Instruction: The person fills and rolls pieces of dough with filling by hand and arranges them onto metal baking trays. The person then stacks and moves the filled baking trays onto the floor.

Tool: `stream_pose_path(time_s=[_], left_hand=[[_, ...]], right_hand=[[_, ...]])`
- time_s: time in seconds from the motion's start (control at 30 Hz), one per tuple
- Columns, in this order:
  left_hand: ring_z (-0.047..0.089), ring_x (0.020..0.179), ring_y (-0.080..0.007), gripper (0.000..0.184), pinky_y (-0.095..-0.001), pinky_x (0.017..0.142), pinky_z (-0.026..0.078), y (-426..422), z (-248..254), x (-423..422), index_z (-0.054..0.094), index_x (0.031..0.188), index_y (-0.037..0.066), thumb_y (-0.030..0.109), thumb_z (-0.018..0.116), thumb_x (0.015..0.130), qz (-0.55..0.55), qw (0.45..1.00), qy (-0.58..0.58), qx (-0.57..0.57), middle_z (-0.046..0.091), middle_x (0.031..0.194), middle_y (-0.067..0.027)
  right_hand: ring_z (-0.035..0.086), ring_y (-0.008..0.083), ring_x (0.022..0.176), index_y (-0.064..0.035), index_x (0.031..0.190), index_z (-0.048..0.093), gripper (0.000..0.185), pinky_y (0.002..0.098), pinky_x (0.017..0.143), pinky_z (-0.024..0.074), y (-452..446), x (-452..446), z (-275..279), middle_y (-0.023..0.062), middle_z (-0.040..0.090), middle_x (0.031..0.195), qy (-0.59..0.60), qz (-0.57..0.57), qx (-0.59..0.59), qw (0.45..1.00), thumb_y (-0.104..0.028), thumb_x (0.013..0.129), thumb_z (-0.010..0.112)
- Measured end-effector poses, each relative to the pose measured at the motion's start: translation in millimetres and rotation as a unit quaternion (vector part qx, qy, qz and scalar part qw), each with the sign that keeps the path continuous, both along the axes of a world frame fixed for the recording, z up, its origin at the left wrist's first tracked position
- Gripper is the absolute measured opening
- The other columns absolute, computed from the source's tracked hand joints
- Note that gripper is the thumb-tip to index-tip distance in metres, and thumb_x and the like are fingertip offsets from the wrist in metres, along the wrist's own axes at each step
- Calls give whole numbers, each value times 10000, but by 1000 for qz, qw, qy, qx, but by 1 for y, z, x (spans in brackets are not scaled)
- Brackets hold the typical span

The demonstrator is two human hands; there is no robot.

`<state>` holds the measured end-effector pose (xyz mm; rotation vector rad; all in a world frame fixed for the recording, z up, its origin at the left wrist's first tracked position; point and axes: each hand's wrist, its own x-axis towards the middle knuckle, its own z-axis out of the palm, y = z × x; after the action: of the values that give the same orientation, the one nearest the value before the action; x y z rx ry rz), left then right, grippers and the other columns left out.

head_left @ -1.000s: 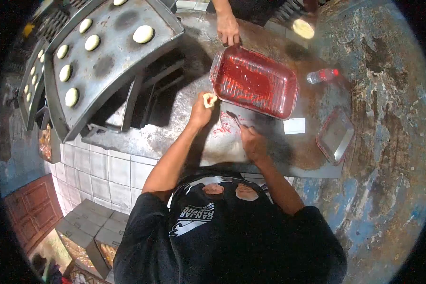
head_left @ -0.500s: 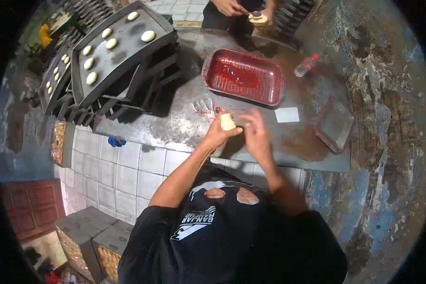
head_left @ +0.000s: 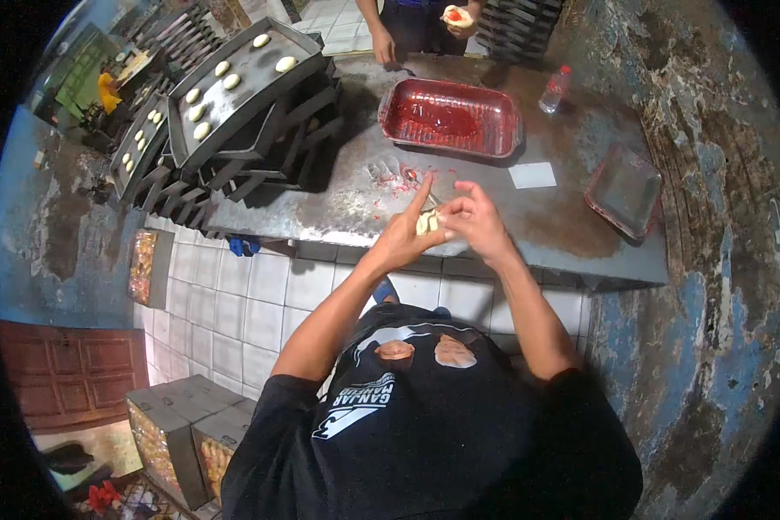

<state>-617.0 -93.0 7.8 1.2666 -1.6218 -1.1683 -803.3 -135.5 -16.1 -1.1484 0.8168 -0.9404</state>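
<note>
A pale piece of dough [head_left: 426,224] rests in my left hand [head_left: 399,241], held by the thumb and palm while the index finger points up. My right hand [head_left: 481,227] meets it from the other side, thumb and fingertips pinching at the dough's edge. Just beyond my hands, red smears and a small clear moulded piece [head_left: 384,169] lie on the metal table [head_left: 321,217]. Behind them stands a deep red pan [head_left: 518,139] with glossy red filling [head_left: 442,120] in it.
Stacked dark baking trays [head_left: 182,143] with several dough balls stand at left. A white card [head_left: 532,175], a bottle [head_left: 555,90] and a shallow tray [head_left: 624,192] are on the right. Across the table, a co-worker's hand [head_left: 462,26] holds dough with red filling [head_left: 456,16].
My right hand has come in from beside the dough to its edge. The co-worker's one hand has dropped to the table, the other still holding dough. The camera view has shifted.
</note>
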Motion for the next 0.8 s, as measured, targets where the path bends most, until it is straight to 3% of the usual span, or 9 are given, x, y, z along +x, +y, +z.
stream_pose_path(time_s=[0.13,0.27,0.37,0.43,0.53,0.6,0.67,0.73,0.8], left_hand=[[710,1029,-265,484,-385,893,529,5,-9,26,611,1386,98,208,653,916,-60,993,-97,-27,738,1087,-174],[683,1024,-207,489,-347,876,517,25,17,52,588,1413,78,325,613,992,90,990,-37,105,733,1094,-139],[581,1007,-106,722,-296,875,499,36,21,63,259,1601,55,324,604,1026,99,995,-6,-14,634,1213,-68],[583,983,-103,661,-294,860,501,49,45,63,327,1573,54,301,605,1026,96,995,25,13,638,1170,-53],[588,930,-97,508,-288,800,502,42,28,101,509,1463,50,270,619,1019,73,996,-45,-24,642,1077,-15],[581,876,-97,462,-274,771,484,33,31,124,562,1425,57,291,599,1029,131,976,101,143,645,1045,-7],[603,982,-117,491,-284,873,487,25,32,138,535,1459,77,363,528,1061,171,965,176,95,657,1175,-44],[535,1271,-188,589,-313,1058,422,9,27,154,431,1535,94,470,417,1081,187,933,303,63,518,1474,-110],[180,1542,-255,773,-410,1230,179,0,50,168,145,1638,187,653,278,1035,144,911,374,91,172,1686,-103]], right_hand=[[693,160,890,39,1376,463,529,305,836,558,25,24,55,102,736,1001,244,76,-350,901,-5,896,680],[682,163,979,35,1422,433,580,301,897,543,6,54,41,123,723,1073,-49,-60,-226,971,-35,904,685],[675,156,981,34,1414,442,592,293,870,538,-15,59,50,112,715,1054,22,120,-171,978,-44,891,708],[694,177,935,37,1348,522,502,316,843,547,-19,75,68,108,725,999,91,268,-171,943,-29,882,699],[715,240,889,39,1279,580,430,352,851,557,-3,110,96,106,730,949,190,226,-358,886,-22,870,696],[701,322,973,22,1266,603,428,398,909,542,-7,134,82,142,716,1039,106,203,-246,942,-61,863,721],[665,304,1066,1,1298,587,540,386,946,527,-20,159,62,162,665,1159,142,-60,-506,849,-111,812,795],[590,329,1172,7,1264,580,627,385,997,478,-10,189,64,176,576,1302,152,12,-512,845,-266,772,857],[593,286,1151,16,1240,573,594,369,988,472,-19,223,56,155,584,1282,119,51,-445,886,-277,801,845]])
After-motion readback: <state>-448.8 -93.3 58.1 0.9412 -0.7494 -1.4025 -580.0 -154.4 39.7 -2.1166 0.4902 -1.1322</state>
